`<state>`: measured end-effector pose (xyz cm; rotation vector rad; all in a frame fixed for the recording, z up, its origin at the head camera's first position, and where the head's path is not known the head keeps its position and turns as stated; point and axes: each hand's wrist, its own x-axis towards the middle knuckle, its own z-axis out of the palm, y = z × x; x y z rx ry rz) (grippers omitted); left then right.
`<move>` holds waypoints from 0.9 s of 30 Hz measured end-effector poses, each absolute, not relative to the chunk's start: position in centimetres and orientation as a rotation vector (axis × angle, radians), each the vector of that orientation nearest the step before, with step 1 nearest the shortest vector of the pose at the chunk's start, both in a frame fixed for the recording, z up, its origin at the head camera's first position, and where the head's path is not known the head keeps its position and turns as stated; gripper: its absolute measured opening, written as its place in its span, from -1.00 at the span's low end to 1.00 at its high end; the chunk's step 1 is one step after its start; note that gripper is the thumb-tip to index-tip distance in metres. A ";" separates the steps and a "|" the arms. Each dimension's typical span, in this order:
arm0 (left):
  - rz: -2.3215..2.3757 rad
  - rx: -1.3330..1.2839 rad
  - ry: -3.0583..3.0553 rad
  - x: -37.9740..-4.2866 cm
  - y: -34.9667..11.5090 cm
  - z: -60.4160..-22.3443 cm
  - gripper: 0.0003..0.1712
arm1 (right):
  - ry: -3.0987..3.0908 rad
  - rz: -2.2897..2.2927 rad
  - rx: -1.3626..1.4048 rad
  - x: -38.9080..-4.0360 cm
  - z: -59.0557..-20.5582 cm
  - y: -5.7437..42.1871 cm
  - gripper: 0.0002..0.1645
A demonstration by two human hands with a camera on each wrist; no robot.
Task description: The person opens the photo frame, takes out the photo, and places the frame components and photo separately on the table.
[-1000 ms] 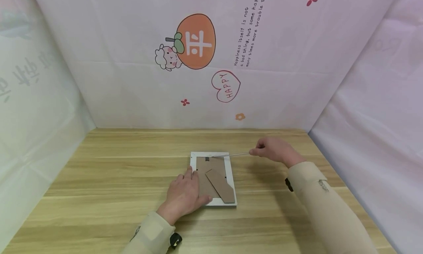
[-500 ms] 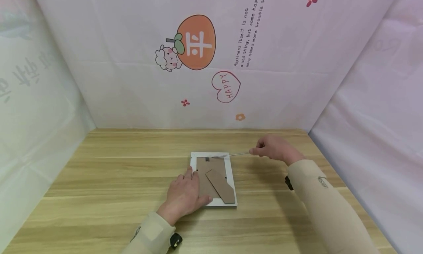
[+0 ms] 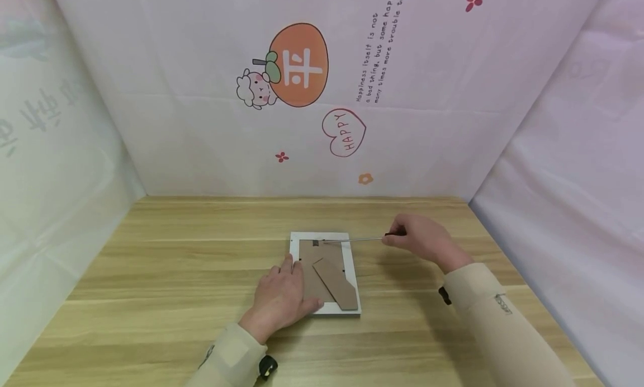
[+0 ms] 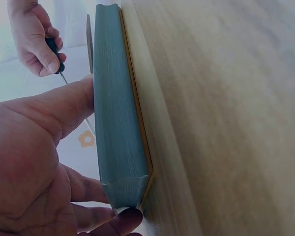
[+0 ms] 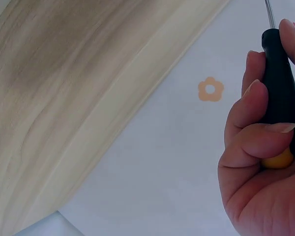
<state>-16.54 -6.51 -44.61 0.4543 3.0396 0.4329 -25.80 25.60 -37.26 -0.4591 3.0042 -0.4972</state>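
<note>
A picture frame with a white border (image 3: pixel 316 235) lies back up on the wooden table. It has a brown backing with small dark tabs and a brown stand leg (image 3: pixel 336 283) set at a slant. My left hand (image 3: pixel 279 295) rests over its left edge, fingers extended and thumb on the near border. In the left wrist view the frame's blue-grey side (image 4: pixel 119 98) shows beside the thumb. My right hand (image 3: pixel 422 237) grips a screwdriver with a dark handle (image 5: pixel 280 81) and yellow butt; its thin shaft (image 3: pixel 364 239) reaches left, tip at the backing's far edge beside a dark tab (image 3: pixel 316 243).
The wooden table (image 3: pixel 176 275) ends at a white printed cloth (image 3: pixel 211 152) hung behind it. White cloth also walls off the left side (image 3: pixel 65 180) and right side (image 3: pixel 568 169).
My right hand has shifted slightly right and toward me, and more of the screwdriver handle shows. Its tip has moved a little nearer on the backing. Left hand and frame stay put.
</note>
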 end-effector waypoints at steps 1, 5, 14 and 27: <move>0.431 0.454 3.039 -16.5 -6.5 -44.6 0.16 | 3.011 -0.496 -0.463 -25.8 -37.3 25.6 -0.66; 0.428 0.453 3.039 -16.6 -6.5 -44.7 0.16 | 3.025 -0.487 -0.470 -25.8 -37.6 25.5 -0.65; 0.435 0.447 3.041 -16.6 -6.5 -44.8 0.18 | 2.993 -0.460 -0.400 -26.1 -37.6 25.3 -0.60; 0.432 0.448 3.042 -16.4 -6.4 -44.5 0.16 | 2.880 -0.490 -0.381 -27.6 -37.8 26.0 -0.45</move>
